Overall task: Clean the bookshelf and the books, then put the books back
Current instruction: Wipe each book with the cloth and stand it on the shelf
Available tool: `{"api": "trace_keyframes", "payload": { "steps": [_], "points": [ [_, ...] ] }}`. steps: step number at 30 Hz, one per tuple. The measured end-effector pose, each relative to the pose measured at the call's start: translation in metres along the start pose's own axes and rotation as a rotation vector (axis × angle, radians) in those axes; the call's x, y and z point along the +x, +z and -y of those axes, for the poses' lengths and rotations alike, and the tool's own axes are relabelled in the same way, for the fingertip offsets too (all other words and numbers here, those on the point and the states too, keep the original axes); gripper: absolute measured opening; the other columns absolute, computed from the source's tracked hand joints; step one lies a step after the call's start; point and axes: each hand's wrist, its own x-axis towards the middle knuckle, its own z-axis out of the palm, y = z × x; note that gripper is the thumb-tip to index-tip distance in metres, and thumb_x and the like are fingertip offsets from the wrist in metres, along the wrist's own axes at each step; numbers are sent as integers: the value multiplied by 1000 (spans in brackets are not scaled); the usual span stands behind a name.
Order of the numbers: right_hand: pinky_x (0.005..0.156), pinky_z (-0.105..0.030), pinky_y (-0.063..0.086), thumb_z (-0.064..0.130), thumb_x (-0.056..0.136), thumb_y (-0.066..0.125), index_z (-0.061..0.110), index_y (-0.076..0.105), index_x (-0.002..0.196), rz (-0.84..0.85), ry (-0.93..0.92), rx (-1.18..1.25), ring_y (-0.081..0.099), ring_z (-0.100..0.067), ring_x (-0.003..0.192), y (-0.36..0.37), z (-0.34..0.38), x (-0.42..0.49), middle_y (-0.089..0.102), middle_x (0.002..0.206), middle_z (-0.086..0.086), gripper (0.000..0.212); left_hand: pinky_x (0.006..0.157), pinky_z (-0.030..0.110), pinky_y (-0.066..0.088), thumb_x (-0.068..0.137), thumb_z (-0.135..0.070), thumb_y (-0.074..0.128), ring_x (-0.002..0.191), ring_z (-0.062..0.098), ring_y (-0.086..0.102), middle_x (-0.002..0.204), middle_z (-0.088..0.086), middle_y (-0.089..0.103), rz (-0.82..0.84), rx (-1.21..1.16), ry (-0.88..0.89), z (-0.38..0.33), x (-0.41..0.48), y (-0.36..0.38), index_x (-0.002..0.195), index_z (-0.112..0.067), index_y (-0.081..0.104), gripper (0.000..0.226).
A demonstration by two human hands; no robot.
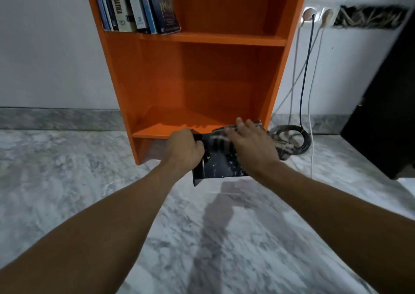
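Note:
An orange bookshelf [202,80] stands against the white wall. Its upper shelf holds several upright books [137,4] at the left; the lower compartment is bare. In front of the lowest shelf edge my left hand [184,150] grips the left edge of a dark book [219,165], held roughly level above the floor. My right hand [251,141] presses a dark patterned cloth [281,146] flat on the book's cover, fingers spread. The cloth hangs off the book's right side. This area is motion-blurred.
Grey marble floor [78,181] lies all around. Right of the shelf, a wall socket [316,15] feeds cables [305,76] down to a coil [296,138] on the floor. A black cabinet [386,114] stands at the far right.

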Motion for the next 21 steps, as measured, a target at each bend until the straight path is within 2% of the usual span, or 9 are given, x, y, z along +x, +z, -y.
{"api": "trace_keyframes", "payload": {
  "steps": [3,6,8,11,14,15,17,19,21],
  "points": [
    [83,-48,53,5,78,64,14,68,118,115,-227,-83,59,-45,113,24,15,-25,57,134,-24,41,52,25,35,91,-9,51,61,20,49,66,3,51,-55,34,3,-3,6,-5,74,-6,52,17],
    [80,-40,48,0,83,52,20,58,127,418,-267,151,58,-35,109,31,29,-47,61,125,-10,49,51,28,40,94,-14,51,57,18,49,62,2,50,-11,144,-14,6,1,-2,78,-6,52,17],
    [77,-39,50,0,80,53,21,59,119,462,-235,218,60,-34,100,26,37,-55,63,112,-8,45,59,34,50,93,-13,51,63,23,56,67,7,56,23,190,-34,14,-5,1,78,-5,54,18],
    [72,-38,54,8,76,59,22,58,100,410,-35,409,63,-32,88,21,33,-46,65,97,-8,28,69,38,58,91,-12,53,69,26,61,73,11,61,17,226,-51,22,-10,-1,63,-10,49,29],
    [62,-35,56,16,74,66,21,58,83,342,235,642,64,-27,72,10,21,-24,66,77,-3,13,74,41,59,91,-14,54,73,30,65,73,11,62,23,270,-45,22,-12,-4,59,-14,44,34],
    [58,-32,53,17,75,68,20,58,77,330,302,703,62,-23,67,5,18,-18,63,70,-1,10,74,41,58,91,-14,54,75,31,66,74,12,63,34,276,-35,21,-12,-4,60,-13,45,32],
    [53,-26,45,20,76,75,18,57,68,365,395,844,58,-19,60,-6,13,-10,58,61,0,20,70,40,58,88,-11,54,72,32,65,69,11,62,46,244,-24,21,-12,-6,57,-14,46,32],
    [59,-31,51,25,70,86,11,65,71,422,490,952,64,-22,65,-13,8,-7,65,65,-4,25,64,38,56,84,-9,54,66,32,62,60,8,56,48,207,-22,23,-13,-9,54,-13,47,30],
    [63,-37,54,20,68,86,4,67,79,429,610,1032,66,-29,67,-15,4,-7,68,72,-12,27,64,37,55,82,-11,53,67,33,61,60,8,56,54,195,-26,25,-14,-11,56,-12,49,27]
  ]
}}
